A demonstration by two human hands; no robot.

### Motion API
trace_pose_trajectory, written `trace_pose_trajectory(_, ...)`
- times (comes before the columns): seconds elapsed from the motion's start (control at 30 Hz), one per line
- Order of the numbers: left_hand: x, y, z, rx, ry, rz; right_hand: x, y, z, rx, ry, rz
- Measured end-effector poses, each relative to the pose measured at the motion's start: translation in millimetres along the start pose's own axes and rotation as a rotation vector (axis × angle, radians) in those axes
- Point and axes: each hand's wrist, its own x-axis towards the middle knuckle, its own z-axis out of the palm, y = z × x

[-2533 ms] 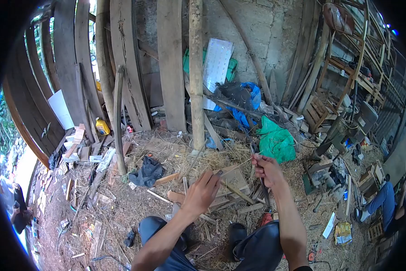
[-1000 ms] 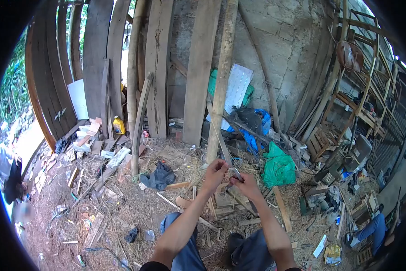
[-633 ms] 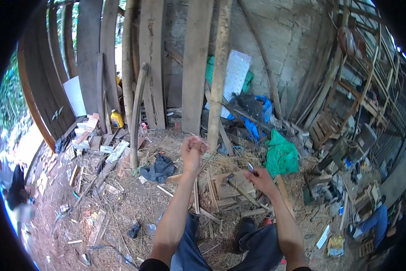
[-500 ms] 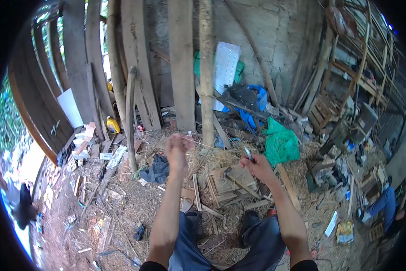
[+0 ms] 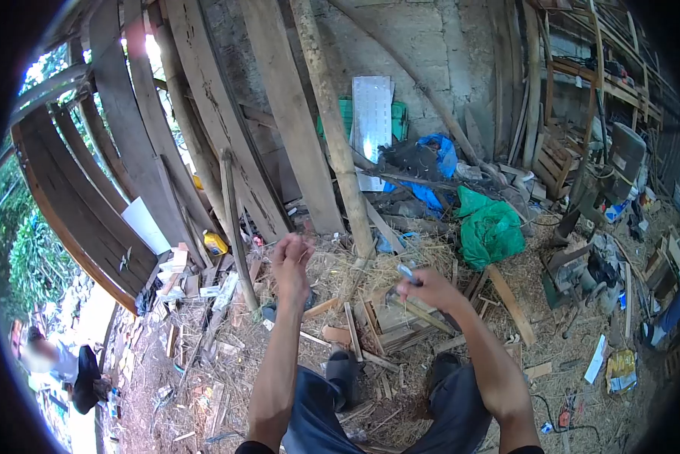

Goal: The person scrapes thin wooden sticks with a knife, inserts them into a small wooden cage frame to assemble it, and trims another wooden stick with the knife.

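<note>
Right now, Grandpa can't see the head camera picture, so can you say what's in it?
A person's right hand grips a small shiny tool; the left hand is raised, half curled, above ground littered with straw and wood scraps. Beyond are a green bag, a yellow bottle and tall planks.

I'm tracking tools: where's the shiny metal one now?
In the head view, right of centre, the shiny metal tool is in the right hand, left of the green plastic.
</note>
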Motion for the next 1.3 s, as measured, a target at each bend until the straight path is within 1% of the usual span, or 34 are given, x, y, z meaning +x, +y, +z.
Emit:
trace_pose_trajectory(0.07,-1,5,24,-0.016,-0.006,-0.057,-7,-7,7,-0.121,-0.083,-0.071)
trace_pose_trajectory(0.1,0,-1,27,0.049,-0.027,-0.04,-11,-15,9,-0.174,0.011,0.031)
trace_pose_trajectory(0.13,-2,-7,30,0.04,-0.029,-0.054,-9,-17,11,-0.181,0.014,0.045)
trace_pose_trajectory(0.2,-12,-22,38,0.073,-0.188,-0.124,-1,-19,9,-0.146,0.204,0.011)
trace_pose_trajectory(0.23,-20,-27,46,0.061,-0.258,-0.127,1,-27,8,-0.068,0.276,-0.045)
trace_pose_trajectory(0.27,-25,-33,52,0.039,-0.266,-0.156,4,-36,8,0.085,0.297,-0.077)
trace_pose_trajectory(0.3,-31,-37,59,0.096,-0.336,-0.211,4,-45,6,0.235,0.312,-0.103)
trace_pose_trajectory(0.33,-39,-37,64,0.155,-0.401,-0.269,1,-54,6,0.216,0.31,-0.063)
trace_pose_trajectory(0.4,-50,-33,74,0.182,-0.4,-0.297,0,-73,7,0.566,0.203,0.029)
trace_pose_trajectory(0.47,-55,-33,66,0.237,-0.508,-0.377,-2,-83,9,0.533,0.16,0.066)
trace_pose_trajectory(0.53,-60,-31,61,0.209,-0.488,-0.41,-1,-87,13,0.5,0.108,0.094)
trace_pose_trajectory(0.6,-62,-27,56,0.294,-0.543,-0.405,-2,-86,19,0.469,0.089,0.106)
trace_pose_trajectory(0.63,-63,-31,51,0.284,-0.521,-0.414,-2,-80,23,0.46,0.07,0.121)
trace_pose_trajectory(0.7,-62,-37,44,0.286,-0.542,-0.442,0,-68,30,0.465,0.085,0.06)
trace_pose_trajectory(0.73,-61,-37,42,0.283,-0.526,-0.439,1,-67,31,0.461,0.07,0.06)
trace_pose_trajectory(0.8,-61,-35,41,0.341,-0.532,-0.462,2,-66,32,0.473,0.148,0.097)
trace_pose_trajectory(0.83,-60,-37,40,0.341,-0.527,-0.459,4,-64,30,0.472,0.142,0.094)
trace_pose_trajectory(0.9,-60,-40,38,0.589,-0.585,-0.08,7,-57,28,0.464,0.246,0.085)
trace_pose_trajectory(1.03,-62,-35,38,0.662,-0.544,-0.107,8,-56,27,0.495,0.215,0.103)
trace_pose_trajectory(1.1,-62,-41,34,0.623,-0.535,-0.089,7,-60,28,0.457,0.101,0.193)
trace_pose_trajectory(1.13,-64,-41,33,0.62,-0.523,-0.085,7,-60,28,0.45,0.091,0.191)
trace_pose_trajectory(1.2,-68,-38,30,0.596,-0.483,-0.162,8,-56,31,0.5,-0.003,0.2)
trace_pose_trajectory(1.27,-69,-36,27,0.587,-0.475,-0.184,12,-56,33,0.519,-0.029,0.192)
trace_pose_trajectory(1.3,-69,-36,25,0.577,-0.486,-0.207,13,-57,34,0.532,-0.049,0.222)
